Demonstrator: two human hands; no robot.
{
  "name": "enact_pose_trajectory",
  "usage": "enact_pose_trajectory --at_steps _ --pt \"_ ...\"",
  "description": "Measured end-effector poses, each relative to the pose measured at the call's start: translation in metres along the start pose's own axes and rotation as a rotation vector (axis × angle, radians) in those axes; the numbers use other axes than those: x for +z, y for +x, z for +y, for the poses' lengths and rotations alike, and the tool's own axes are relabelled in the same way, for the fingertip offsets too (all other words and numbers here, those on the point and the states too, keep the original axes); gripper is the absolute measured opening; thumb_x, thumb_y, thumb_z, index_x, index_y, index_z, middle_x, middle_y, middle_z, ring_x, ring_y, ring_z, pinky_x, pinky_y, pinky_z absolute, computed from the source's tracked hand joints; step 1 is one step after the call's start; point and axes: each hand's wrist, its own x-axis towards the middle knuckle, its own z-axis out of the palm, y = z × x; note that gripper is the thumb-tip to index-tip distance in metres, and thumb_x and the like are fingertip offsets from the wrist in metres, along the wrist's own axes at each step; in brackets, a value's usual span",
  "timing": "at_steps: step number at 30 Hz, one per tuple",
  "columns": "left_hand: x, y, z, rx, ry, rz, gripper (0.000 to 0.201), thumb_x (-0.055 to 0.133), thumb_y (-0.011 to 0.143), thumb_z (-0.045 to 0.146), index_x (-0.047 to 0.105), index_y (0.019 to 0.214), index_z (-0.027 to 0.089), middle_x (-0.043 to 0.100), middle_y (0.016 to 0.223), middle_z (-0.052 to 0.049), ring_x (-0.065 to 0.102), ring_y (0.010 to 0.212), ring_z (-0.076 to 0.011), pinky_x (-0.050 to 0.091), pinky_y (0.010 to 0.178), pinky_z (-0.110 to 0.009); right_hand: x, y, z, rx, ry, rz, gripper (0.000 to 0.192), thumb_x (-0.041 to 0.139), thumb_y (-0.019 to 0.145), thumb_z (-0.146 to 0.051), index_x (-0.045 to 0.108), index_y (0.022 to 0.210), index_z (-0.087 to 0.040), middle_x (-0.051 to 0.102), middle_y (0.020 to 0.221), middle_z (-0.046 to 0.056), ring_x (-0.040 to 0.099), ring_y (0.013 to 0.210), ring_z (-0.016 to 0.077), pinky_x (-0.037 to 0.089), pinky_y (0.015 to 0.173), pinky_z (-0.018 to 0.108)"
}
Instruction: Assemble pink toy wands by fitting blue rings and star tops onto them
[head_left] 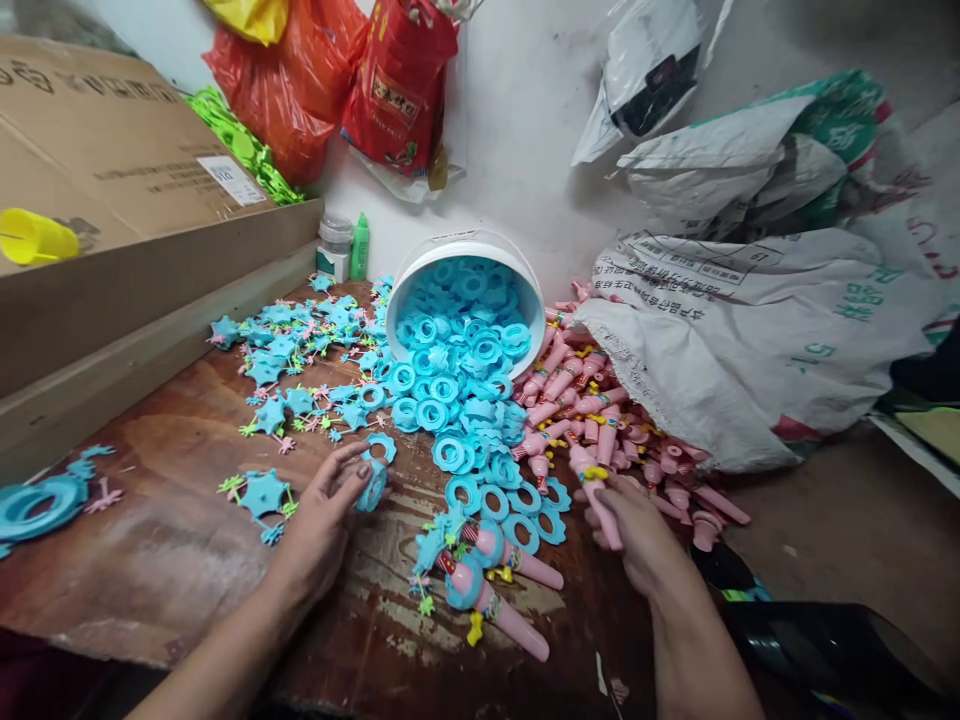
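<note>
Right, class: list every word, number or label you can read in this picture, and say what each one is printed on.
"10": white woven sack, upside down near its top edge.
"5": same sack, in green, lower right.
Other print on that sack: characters too blurred to read.
Red hanging bag: yellow panel with characters, unreadable.
Cardboard box: mirrored lettering and a white label, both too small.
Green bottle: nothing legible.

Your bench [172, 520] is worn, glossy reddish wood; the blue rings [450, 390] and pink handles [577, 390] are smooth plastic, the sack [750, 340] coarse woven plastic, the box [112, 180] matt cardboard.
</note>
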Motion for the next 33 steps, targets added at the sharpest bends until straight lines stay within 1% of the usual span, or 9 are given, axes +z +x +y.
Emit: enact_pose_trajectory --at_steps 4,8,14,18,21,23,28,31,33 --pt "0.029 -0.025 0.007 -0.275 -0.419 -0.03 0.039 0.073 0.086 0.03 0.062 0.122 0.019 0.075 0.109 -0.012 0.074 0.098 -0.0265 0.06 0.085 -0.039 0.048 -0.1 0.033 -0.228 -0.036 -0.351 0.048 0.074 0.084 -0.046 0.066 0.126 -0.026 0.073 0.077 0.002 0.065 0.055 0.0155 0.048 0.041 0.02" --pt "0.042 -0.052 0.003 -0.304 -0.54 -0.109 0.045 0.076 0.084 0.04 0.063 0.121 0.019 0.074 0.107 -0.01 0.071 0.101 -0.0266 0.057 0.092 -0.04 0.098 -0.159 0.066 -0.685 -0.25 -0.26 0.042 0.053 0.097 -0.042 0.064 0.135 -0.029 0.074 0.126 0.007 0.07 0.118 0.0285 0.062 0.087 0.03" --pt "0.018 -0.062 0.008 -0.319 -0.522 -0.138 0.057 0.073 0.085 0.041 0.054 0.135 0.022 0.071 0.103 -0.007 0.067 0.099 -0.0239 0.053 0.089 -0.035 0.119 -0.171 0.092 -0.596 -0.252 -0.34 0.046 0.048 0.099 -0.048 0.056 0.142 -0.031 0.072 0.133 0.004 0.076 0.104 0.0231 0.061 0.076 0.02" --pt "0.003 -0.072 -0.003 -0.227 -0.29 -0.277 0.075 0.078 0.078 0.034 0.044 0.144 0.03 0.066 0.106 -0.003 0.063 0.084 -0.0184 0.052 0.077 -0.031 0.124 -0.166 0.082 -0.362 -0.067 -0.523 0.058 0.058 0.086 -0.07 0.068 0.122 -0.025 0.078 0.099 0.008 0.074 0.083 0.0251 0.057 0.066 0.026" --pt "-0.006 -0.078 -0.012 -0.187 -0.097 -0.426 0.081 0.072 0.081 0.042 0.034 0.151 0.034 0.063 0.115 -0.005 0.06 0.076 -0.0165 0.051 0.07 -0.031 0.129 -0.163 0.069 -0.013 0.203 -0.888 0.065 0.053 0.082 -0.08 0.064 0.065 -0.018 0.053 0.051 0.001 0.05 0.048 0.0124 0.038 0.047 0.021" --pt "-0.019 -0.071 -0.008 -0.093 0.16 -0.425 0.072 0.062 0.089 0.047 0.032 0.153 0.035 0.061 0.125 -0.008 0.063 0.087 -0.0212 0.053 0.076 -0.035 0.13 -0.163 0.063 0.088 0.302 -1.017 0.071 0.046 0.085 -0.081 0.055 0.054 -0.018 0.042 0.045 -0.003 0.037 0.041 0.0072 0.029 0.044 0.02" --pt "-0.09 -0.017 0.024 0.525 1.069 0.123 0.052 0.054 0.094 0.039 0.048 0.144 0.026 0.052 0.145 -0.013 0.038 0.137 -0.0365 0.03 0.115 -0.06 0.127 -0.15 0.064 0.15 0.025 -0.891 0.065 0.057 0.08 -0.083 0.06 0.088 -0.018 0.055 0.056 -0.006 0.036 0.038 0.0034 0.02 0.036 0.015" --pt "-0.126 0.002 0.029 0.552 1.311 0.091 0.045 0.056 0.089 0.033 0.062 0.132 0.025 0.067 0.123 -0.012 0.048 0.121 -0.0386 0.04 0.104 -0.062 0.128 -0.133 0.069 0.068 -0.098 -0.804 0.068 0.053 0.077 -0.087 0.054 0.086 -0.02 0.054 0.057 -0.008 0.035 0.033 0.0025 0.018 0.031 0.015" --pt "-0.126 -0.003 0.019 0.501 1.307 -0.01 0.041 0.06 0.087 0.033 0.067 0.127 0.027 0.072 0.108 -0.009 0.056 0.106 -0.0343 0.049 0.094 -0.053 0.13 -0.122 0.07 0.03 -0.108 -0.778 0.069 0.054 0.075 -0.087 0.054 0.089 -0.02 0.055 0.06 -0.009 0.038 0.034 0.0025 0.022 0.032 0.015"
